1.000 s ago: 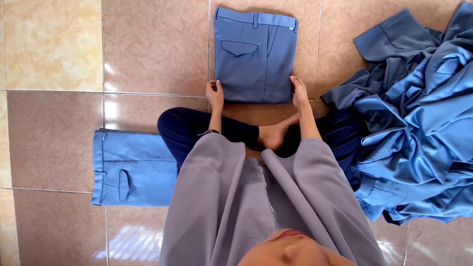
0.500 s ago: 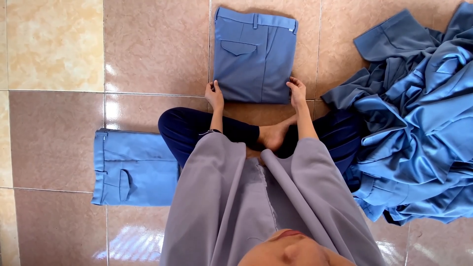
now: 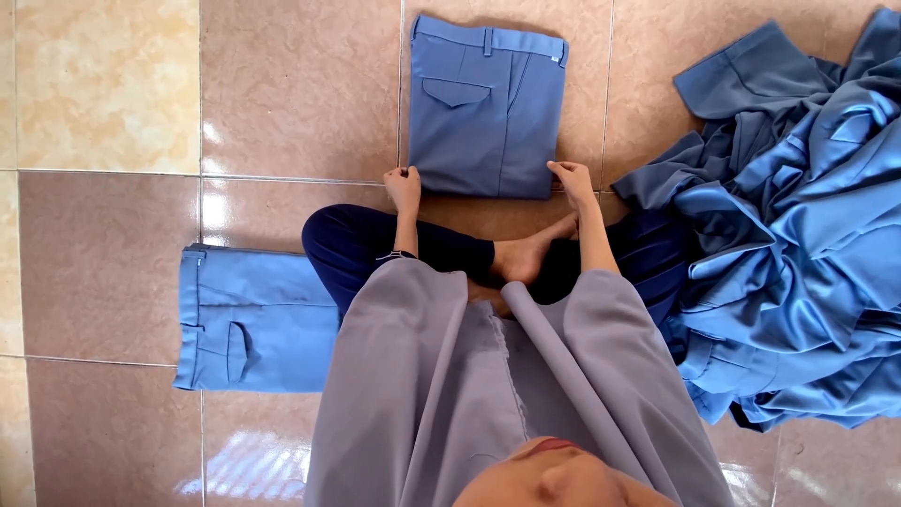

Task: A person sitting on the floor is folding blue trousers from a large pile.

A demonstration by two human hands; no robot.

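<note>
— glossy tan and brown tiled floor (image 3: pixel 291 94) everywhere, pale grout lines running across it. where are the hands?

— both out in front of the person sitting cross-legged. left hand (image 3: pixel 404 186) sits at the near left corner of the folded blue cotton trousers (image 3: pixel 488 108), right hand (image 3: pixel 571 180) at the near right corner.

— gripping it?

— the fingers (image 3: pixel 559 170) of the right hand are curled and pinch the bottom edge of the cloth. the left hand's fingers are bent in, knuckles up, touching the hem at the corner; whether they actually hold the fabric i cannot tell.

— and the folded piece itself?

— flat on the floor, just beyond the fingertips, a neat rectangle with the waistband on the far side and a flapped back pocket showing toward the left.

— anything else about?

— a second folded pair of lighter blue trousers (image 3: pixel 258 319) lies well behind and out to the left of the left hand, beside the person's knee. off to the right of the right hand, near it, a big rumpled heap of blue garments (image 3: pixel 798 235). a bare foot (image 3: pixel 530 253) rests between the two forearms, just behind the hands, and a loose grey-lilac garment (image 3: pixel 488 394) covers the person's lap.
</note>
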